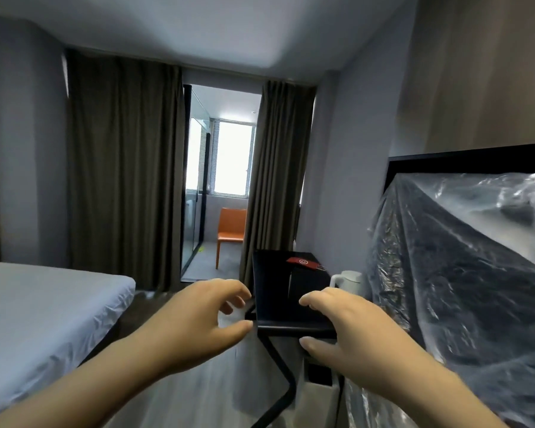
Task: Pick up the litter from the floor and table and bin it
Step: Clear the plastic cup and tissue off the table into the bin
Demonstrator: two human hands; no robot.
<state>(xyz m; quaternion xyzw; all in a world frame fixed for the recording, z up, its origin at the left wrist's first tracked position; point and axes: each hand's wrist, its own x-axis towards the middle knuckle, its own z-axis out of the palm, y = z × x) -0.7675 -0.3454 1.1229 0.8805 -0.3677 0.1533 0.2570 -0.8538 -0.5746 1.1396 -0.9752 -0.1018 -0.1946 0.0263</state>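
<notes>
2 hands (198, 319) (346, 325) by black chair (272, 282)

Grey walls (28, 134) enclose a dim room where dark brown curtains (121, 168) part onto a bright window (233, 157) and an orange chair (231, 230), with a white-sheeted bed (44, 319) left, crinkled plastic sheeting (460, 273) right, and grey floor (198, 393) between.

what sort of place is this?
Likely a hotel bedroom: a bed with a white sheet, floor-length brown curtains in front of the window area, and a white kettle near the wall.
</notes>
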